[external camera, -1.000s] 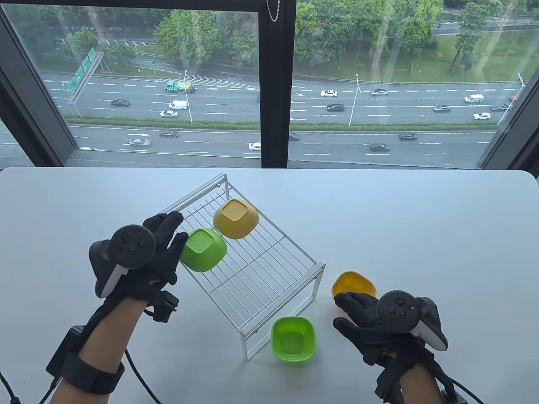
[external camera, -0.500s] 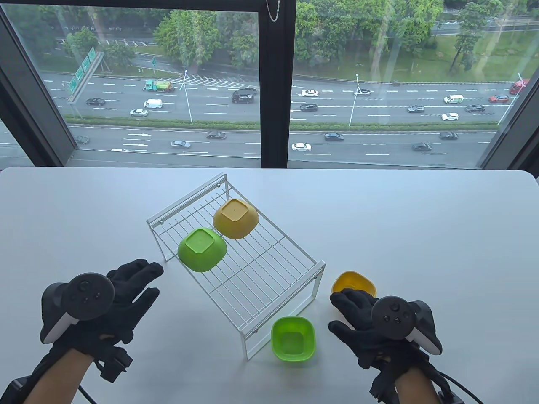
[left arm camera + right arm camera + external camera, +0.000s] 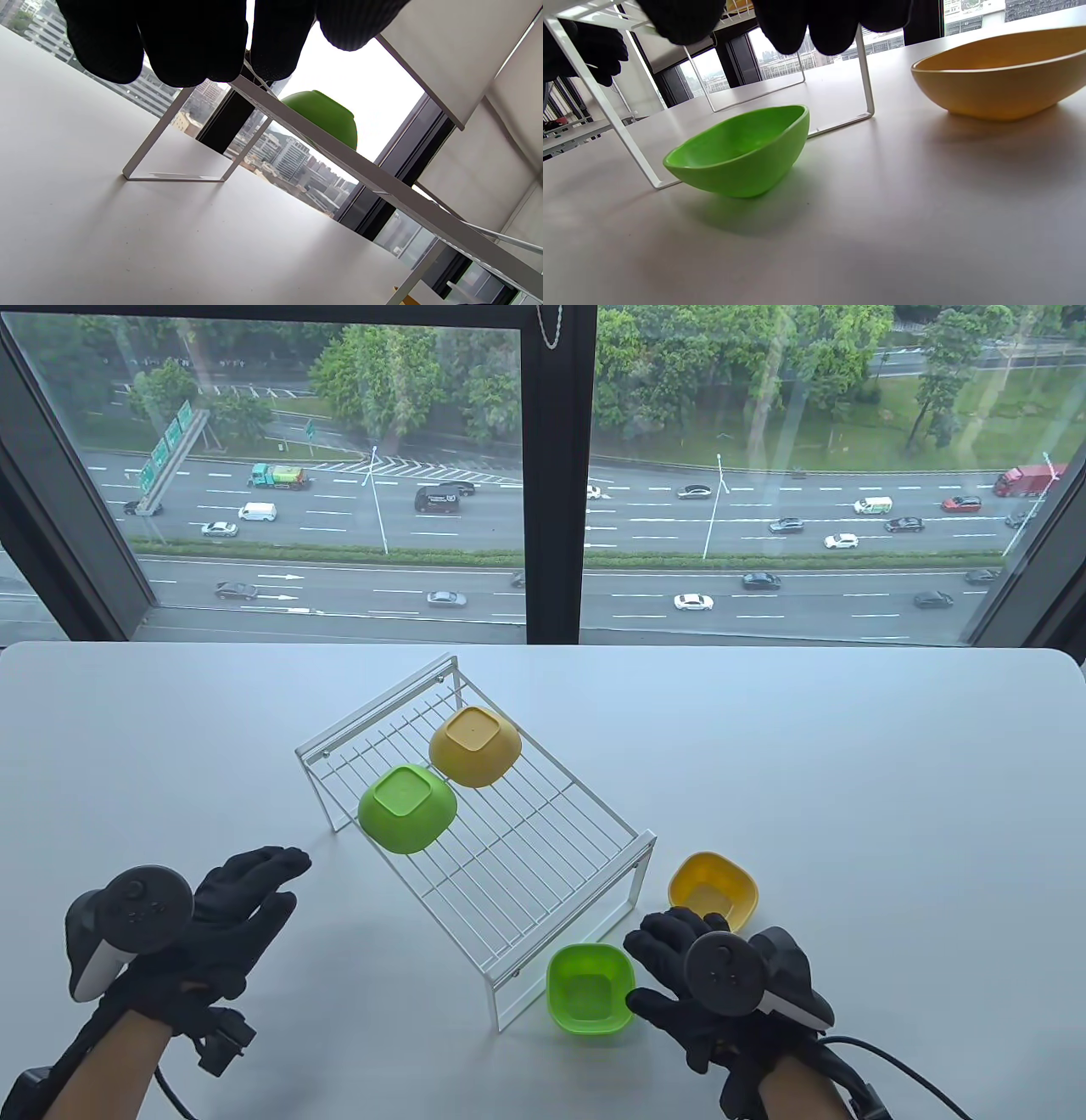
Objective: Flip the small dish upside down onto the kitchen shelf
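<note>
Here, the gloved right hand (image 3: 704, 984) hovers with fingers spread, holding nothing, between an upright green plastic dish (image 3: 590, 988) and an upright yellow plastic dish (image 3: 713, 890) on the white table (image 3: 848, 780). Beside the white wire shelf (image 3: 509, 865), the left hand (image 3: 212, 916) rests open.
</note>
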{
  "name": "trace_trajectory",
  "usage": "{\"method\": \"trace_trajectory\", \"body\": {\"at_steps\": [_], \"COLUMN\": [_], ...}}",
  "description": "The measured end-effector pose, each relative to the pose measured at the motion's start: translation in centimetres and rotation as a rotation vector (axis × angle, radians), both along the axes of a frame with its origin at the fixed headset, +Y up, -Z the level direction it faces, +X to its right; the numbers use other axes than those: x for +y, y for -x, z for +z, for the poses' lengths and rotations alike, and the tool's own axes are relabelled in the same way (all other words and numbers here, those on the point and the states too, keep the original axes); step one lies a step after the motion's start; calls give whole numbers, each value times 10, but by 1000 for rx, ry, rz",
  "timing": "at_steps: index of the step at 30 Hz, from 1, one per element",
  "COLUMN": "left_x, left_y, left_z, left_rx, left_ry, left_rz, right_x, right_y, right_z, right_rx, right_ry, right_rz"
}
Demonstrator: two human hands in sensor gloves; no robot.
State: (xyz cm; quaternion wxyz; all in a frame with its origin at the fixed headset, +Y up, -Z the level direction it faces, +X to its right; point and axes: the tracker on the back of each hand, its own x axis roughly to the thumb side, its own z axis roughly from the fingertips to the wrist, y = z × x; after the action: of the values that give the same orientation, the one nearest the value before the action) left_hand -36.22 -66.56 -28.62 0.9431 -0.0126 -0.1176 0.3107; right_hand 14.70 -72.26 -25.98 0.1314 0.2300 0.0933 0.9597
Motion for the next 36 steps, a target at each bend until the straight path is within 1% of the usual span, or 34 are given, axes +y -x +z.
{"method": "trace_trajectory", "body": {"at_steps": [1, 4, 7, 9, 12, 14, 19, 22, 23, 26, 32, 36], "left_x": [0, -1, -8, -11, -10, -10, -12, -15, -16, -18, -18, -16], "left_y": [1, 2, -1, -4, -5, -4, -5, -7, -7, -6, -2, -4], "left_z": [0, -2, -2, -3, -3, -4, -5, -6, -6, -7, -8, -6], "left_rx": [-3, 19, 1, -11, -17, -19, -27, -36, -38, -45, -36, -41], "left_ry": [7, -24, 16, 24, 24, 24, 32, 44, 47, 60, 71, 56], "left_rz": [-7, -2, -55, -75, -69, -65, -75, -91, -92, -84, -63, -71], "right_x": [-1, -3, 0, 3, 4, 2, -16, -32, -35, -35, -28, -23], "right_y": [3, 12, 20, 27, 36, 40, 49, 54, 56, 57, 55, 52], "right_z": [0, 2, 7, 12, 16, 18, 16, 13, 12, 11, 12, 11], "right_rx": [8, 48, 100, 143, 172, 185, 229, 257, 255, 244, 246, 222], "right_ry": [-8, -22, -42, -57, -67, -74, -36, 3, -4, -80, -104, -117], "right_rz": [18, 32, 50, 69, 70, 107, 218, 327, 351, 327, 294, 248]}}
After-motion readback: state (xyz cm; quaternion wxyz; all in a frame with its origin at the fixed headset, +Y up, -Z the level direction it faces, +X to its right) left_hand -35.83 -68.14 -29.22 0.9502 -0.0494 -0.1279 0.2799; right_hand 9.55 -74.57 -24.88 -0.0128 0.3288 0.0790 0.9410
